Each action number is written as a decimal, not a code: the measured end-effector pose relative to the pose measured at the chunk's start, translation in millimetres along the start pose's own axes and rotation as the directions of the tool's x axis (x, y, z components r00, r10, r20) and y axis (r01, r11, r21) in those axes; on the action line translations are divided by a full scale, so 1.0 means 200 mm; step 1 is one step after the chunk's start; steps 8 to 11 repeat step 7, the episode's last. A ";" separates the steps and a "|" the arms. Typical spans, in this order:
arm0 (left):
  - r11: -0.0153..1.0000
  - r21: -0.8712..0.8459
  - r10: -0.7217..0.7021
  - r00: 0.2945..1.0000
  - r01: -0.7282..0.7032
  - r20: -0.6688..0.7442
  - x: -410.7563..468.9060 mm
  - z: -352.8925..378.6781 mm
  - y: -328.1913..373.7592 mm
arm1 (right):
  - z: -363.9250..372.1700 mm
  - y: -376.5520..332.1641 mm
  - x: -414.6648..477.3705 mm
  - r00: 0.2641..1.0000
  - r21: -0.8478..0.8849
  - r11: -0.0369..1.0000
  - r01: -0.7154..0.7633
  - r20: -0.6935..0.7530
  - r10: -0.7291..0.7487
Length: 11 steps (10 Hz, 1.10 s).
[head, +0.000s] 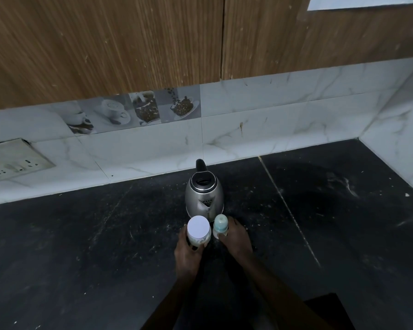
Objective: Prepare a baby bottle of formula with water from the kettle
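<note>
Steel kettle (pixel 204 196) stands just behind held bottle (pixel 220 226).

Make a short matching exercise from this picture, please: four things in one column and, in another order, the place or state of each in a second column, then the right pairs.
Things
1. kettle
2. jar with the white lid
3. baby bottle
4. wall socket

Places or states
A. held in the right hand, teal cap still on
B. fixed in the tiled wall, far left
C. standing on the black counter, lid shut, behind both hands
D. held in the left hand, lid still on

Right pairs: 1-C, 2-D, 3-A, 4-B
</note>
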<state>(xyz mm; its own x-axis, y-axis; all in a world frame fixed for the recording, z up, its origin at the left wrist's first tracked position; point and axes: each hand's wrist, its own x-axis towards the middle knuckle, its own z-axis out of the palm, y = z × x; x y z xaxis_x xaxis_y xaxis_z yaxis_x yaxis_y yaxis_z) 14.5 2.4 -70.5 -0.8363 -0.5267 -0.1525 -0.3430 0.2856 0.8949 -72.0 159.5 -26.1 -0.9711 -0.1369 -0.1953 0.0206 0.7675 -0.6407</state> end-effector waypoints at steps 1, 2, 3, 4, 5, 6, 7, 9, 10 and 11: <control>0.999 -0.031 -0.010 1.000 0.009 -0.005 0.01 0.02 -0.04 | 0.01 0.01 0.02 1.000 -0.005 1.000 0.004 0.012 -0.004; 1.000 -0.012 -0.007 1.000 0.007 -0.023 0.01 0.03 -0.03 | 0.00 0.00 0.02 1.000 -0.018 1.000 0.010 0.014 -0.010; 1.000 0.013 0.006 0.999 -0.006 -0.040 -0.02 0.05 -0.02 | 0.01 0.00 0.02 1.000 -0.009 1.000 0.015 0.008 -0.015; 1.000 0.010 0.003 0.999 -0.002 -0.043 -0.04 0.05 0.00 | 0.02 0.00 0.02 1.000 -0.008 1.000 0.022 -0.001 -0.022; 1.000 0.000 -0.007 0.999 0.007 -0.049 -0.05 0.06 0.00 | 0.03 0.00 0.02 1.000 -0.032 0.999 0.028 0.001 -0.028; 1.000 -0.010 -0.009 0.999 0.009 -0.045 -0.08 0.05 0.08 | 0.00 -0.02 0.00 0.999 -0.097 0.995 0.011 0.038 -0.007; 0.998 0.017 0.063 0.994 -0.062 -0.091 -0.06 0.03 0.06 | -0.01 0.03 -0.02 0.999 -0.099 0.995 0.025 0.046 -0.021; 0.998 0.017 0.063 0.994 -0.062 -0.091 -0.06 0.03 0.06 | -0.01 0.03 -0.02 0.999 -0.099 0.995 0.025 0.046 -0.021; 0.998 0.017 0.063 0.994 -0.062 -0.091 -0.06 0.03 0.06 | -0.01 0.03 -0.02 0.999 -0.099 0.995 0.025 0.046 -0.021; 0.998 0.017 0.063 0.994 -0.062 -0.091 -0.06 0.03 0.06 | -0.01 0.03 -0.02 0.999 -0.099 0.995 0.025 0.046 -0.021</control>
